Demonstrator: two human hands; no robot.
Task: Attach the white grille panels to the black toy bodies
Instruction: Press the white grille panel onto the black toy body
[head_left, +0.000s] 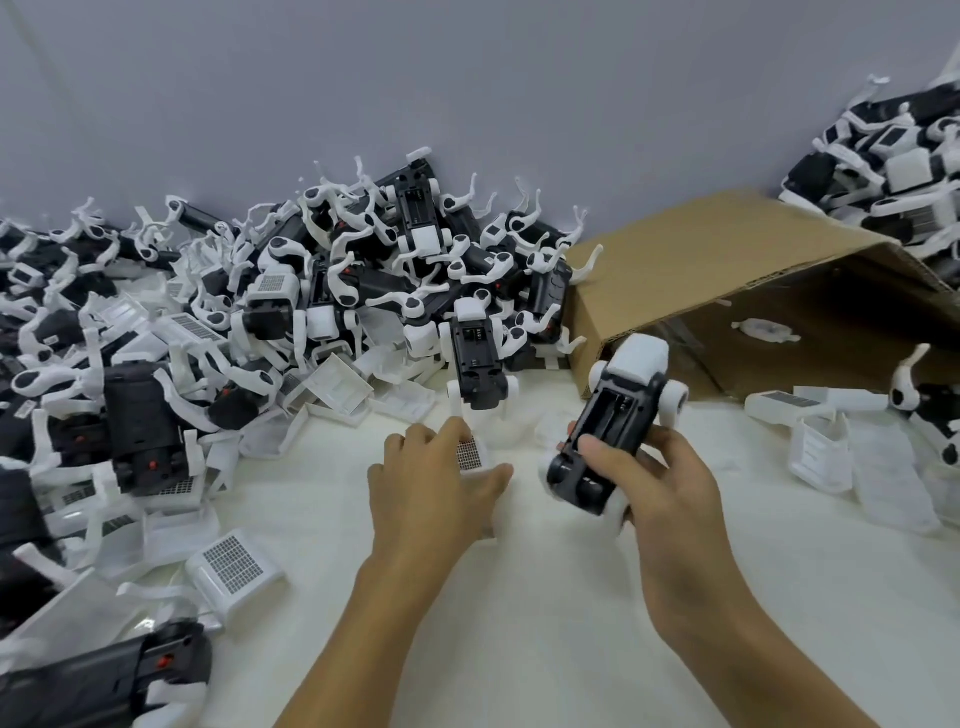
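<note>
My right hand (652, 478) grips a black toy body (610, 426) with white end parts, tilted up above the white table surface. My left hand (431, 478) lies over a white grille panel (474, 454) on the table, thumb and fingers on either side of it; only its dark mesh patch shows between them. Another white grille panel (235, 564) lies loose at the lower left. A black toy body (475, 364) leans at the front of the pile, just beyond my left hand.
A big heap of black toy bodies with white legs (322, 270) fills the left and back. A tipped cardboard box (753, 291) lies at the right, with more toys (893, 171) behind it. White panels (826, 457) lie at the right edge.
</note>
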